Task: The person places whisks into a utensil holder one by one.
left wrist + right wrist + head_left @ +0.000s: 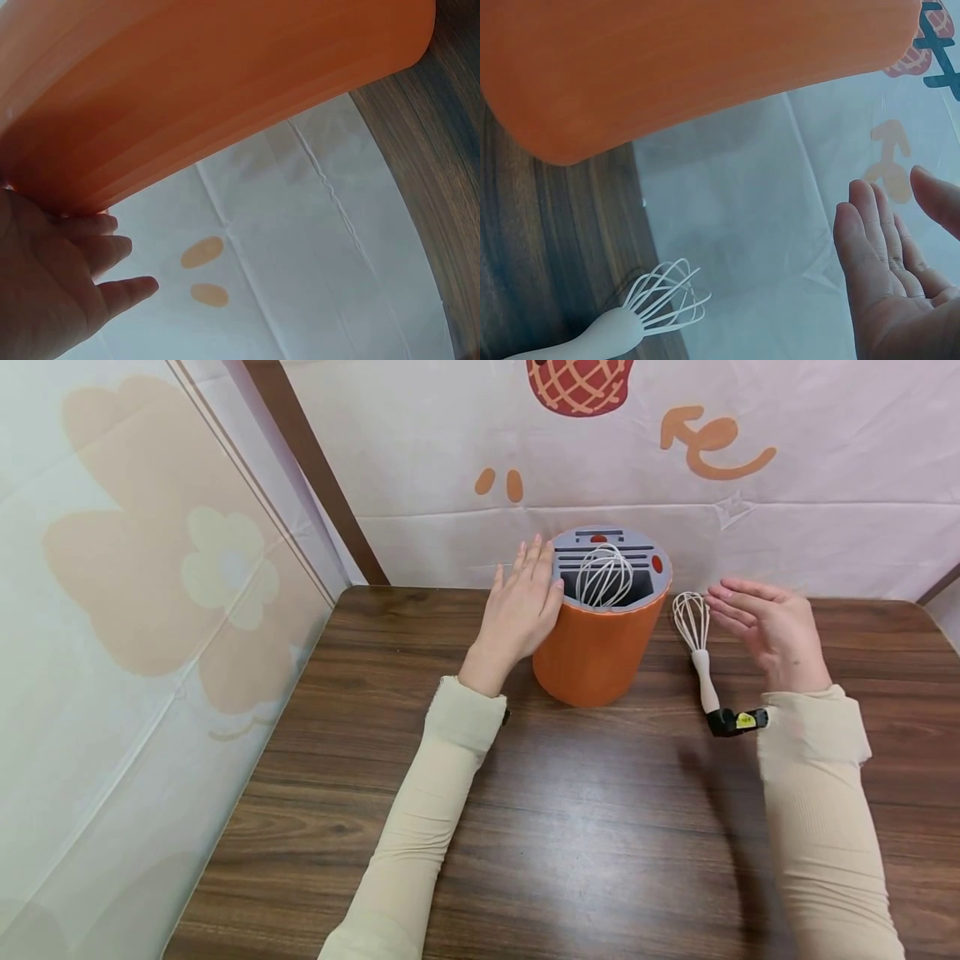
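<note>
An orange utensil holder [588,656] with a grey slotted top stands near the back of the table. The white wire loops of one whisk [604,575] stick up from its front compartment; the rest of that whisk is hidden inside. My left hand [521,606] rests on the holder's left side near the rim, fingers extended. A second white whisk [701,652] lies on the wood right of the holder, loops toward the wall. Just right of its loops, my right hand [772,631] is raised with fingers fairly straight, holding nothing; in the right wrist view its palm [900,300] shows bare.
The dark wooden table [585,843] ends at a printed white cloth [442,543] close behind the holder. Another cloth [150,652] with a flower print hangs along the left edge. A small black wrist device [726,722] sits by the right cuff.
</note>
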Demonstrator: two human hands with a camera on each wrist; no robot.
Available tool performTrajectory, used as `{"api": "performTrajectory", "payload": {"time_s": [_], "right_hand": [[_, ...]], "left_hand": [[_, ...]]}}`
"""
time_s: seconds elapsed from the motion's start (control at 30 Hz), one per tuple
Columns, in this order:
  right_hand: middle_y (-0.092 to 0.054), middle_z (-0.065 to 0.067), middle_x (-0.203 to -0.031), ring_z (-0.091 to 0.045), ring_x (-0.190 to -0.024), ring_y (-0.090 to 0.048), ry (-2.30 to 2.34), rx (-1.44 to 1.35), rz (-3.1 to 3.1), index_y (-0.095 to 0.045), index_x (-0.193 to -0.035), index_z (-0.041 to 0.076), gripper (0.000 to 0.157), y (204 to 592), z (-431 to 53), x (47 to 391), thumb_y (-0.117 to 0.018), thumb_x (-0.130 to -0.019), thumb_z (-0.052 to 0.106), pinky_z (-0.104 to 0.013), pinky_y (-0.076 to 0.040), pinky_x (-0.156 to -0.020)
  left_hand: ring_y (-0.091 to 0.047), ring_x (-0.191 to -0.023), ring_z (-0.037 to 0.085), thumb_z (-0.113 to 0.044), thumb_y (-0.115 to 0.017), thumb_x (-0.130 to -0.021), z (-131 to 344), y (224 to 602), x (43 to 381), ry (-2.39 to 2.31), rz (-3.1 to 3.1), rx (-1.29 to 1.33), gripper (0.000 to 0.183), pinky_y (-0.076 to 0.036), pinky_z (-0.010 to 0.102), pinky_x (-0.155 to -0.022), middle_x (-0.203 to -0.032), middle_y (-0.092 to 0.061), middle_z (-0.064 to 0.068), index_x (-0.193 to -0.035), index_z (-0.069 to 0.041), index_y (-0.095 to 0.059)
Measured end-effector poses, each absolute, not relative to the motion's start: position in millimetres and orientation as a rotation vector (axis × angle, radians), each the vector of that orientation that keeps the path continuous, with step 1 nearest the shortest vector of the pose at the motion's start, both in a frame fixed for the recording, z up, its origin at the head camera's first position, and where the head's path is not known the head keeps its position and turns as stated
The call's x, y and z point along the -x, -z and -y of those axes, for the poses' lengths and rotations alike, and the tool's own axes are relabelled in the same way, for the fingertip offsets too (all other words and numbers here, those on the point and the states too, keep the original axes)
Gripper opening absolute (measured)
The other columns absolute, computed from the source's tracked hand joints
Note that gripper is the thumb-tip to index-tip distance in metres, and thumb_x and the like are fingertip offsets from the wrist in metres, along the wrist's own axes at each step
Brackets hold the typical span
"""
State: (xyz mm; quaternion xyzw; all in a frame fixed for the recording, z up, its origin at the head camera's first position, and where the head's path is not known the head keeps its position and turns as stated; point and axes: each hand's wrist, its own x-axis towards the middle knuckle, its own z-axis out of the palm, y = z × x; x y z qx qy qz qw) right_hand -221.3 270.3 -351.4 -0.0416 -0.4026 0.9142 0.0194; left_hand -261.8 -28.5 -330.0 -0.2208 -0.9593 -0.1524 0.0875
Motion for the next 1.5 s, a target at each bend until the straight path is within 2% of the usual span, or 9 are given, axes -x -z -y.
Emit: {"api": "performTrajectory", "payload": {"time_s": [0.33,0.53,0.8,0.87,1.1,1.3,1.5], "right_hand": [[-0.070,-0.018,-0.084,-0.026,-0.080,-0.070,-2.763,0.189,1.368,-0.071,-0.089,-0.009,0.014,360,-272,216,-0.058,-0.084,-0.014,-0.034,-0.056,-0.070],[-0.071,-0.017,-0.083,-0.024,-0.080,-0.070,-2.745,0.176,1.424,-0.071,-0.090,-0.008,0.016,367,-273,214,-0.056,-0.087,-0.012,-0.032,-0.056,-0.069],[-0.071,-0.012,-0.083,-0.019,-0.080,-0.070,-2.686,0.237,1.550,-0.072,-0.085,-0.001,0.021,378,-280,214,-0.053,-0.090,-0.008,-0.029,-0.056,-0.070],[-0.071,-0.014,-0.084,-0.021,-0.080,-0.070,-2.702,0.250,1.533,-0.072,-0.087,-0.003,0.019,385,-284,215,-0.054,-0.090,-0.009,-0.031,-0.056,-0.070],[-0.071,-0.012,-0.082,-0.019,-0.079,-0.070,-2.690,0.316,1.580,-0.073,-0.083,0.003,0.031,391,-286,211,-0.046,-0.093,-0.008,-0.029,-0.055,-0.070],[-0.071,-0.012,-0.080,-0.019,-0.076,-0.070,-2.737,0.360,1.572,-0.071,-0.082,0.002,0.036,394,-287,210,-0.039,-0.096,-0.008,-0.029,-0.055,-0.070],[-0.071,-0.011,-0.079,-0.017,-0.075,-0.070,-2.739,0.371,1.591,-0.071,-0.081,0.003,0.037,400,-290,209,-0.040,-0.094,-0.011,-0.028,-0.055,-0.069]], "left_hand": [[-0.004,-0.144,0.021,-0.034,-0.023,-0.102,29,328,261,0.471,2.858,0.653,0.057,-0.004,0.046,-0.114,-0.158,-0.009,0.006,-0.152,-0.009,-0.013],[-0.004,-0.144,0.021,-0.034,-0.023,-0.102,29,329,261,0.468,2.865,0.649,0.056,-0.004,0.046,-0.114,-0.158,-0.009,0.006,-0.152,-0.010,-0.014],[0.000,-0.144,0.018,-0.035,-0.022,-0.102,29,328,261,0.471,2.872,0.644,0.057,-0.002,0.045,-0.114,-0.158,-0.008,0.006,-0.152,-0.010,-0.013],[-0.001,-0.144,0.019,-0.035,-0.022,-0.102,29,328,261,0.467,2.866,0.645,0.057,-0.003,0.046,-0.114,-0.158,-0.009,0.006,-0.152,-0.010,-0.013],[-0.003,-0.144,0.020,-0.034,-0.023,-0.102,29,330,261,0.458,2.860,0.649,0.057,-0.005,0.046,-0.114,-0.158,-0.010,0.006,-0.152,-0.009,-0.013],[-0.002,-0.144,0.019,-0.034,-0.023,-0.103,29,330,260,0.463,2.855,0.644,0.056,-0.005,0.046,-0.114,-0.157,-0.010,0.006,-0.152,-0.009,-0.014],[-0.002,-0.144,0.019,-0.034,-0.023,-0.103,29,330,260,0.477,2.854,0.652,0.056,-0.004,0.046,-0.114,-0.158,-0.009,0.006,-0.152,-0.009,-0.014]]}}
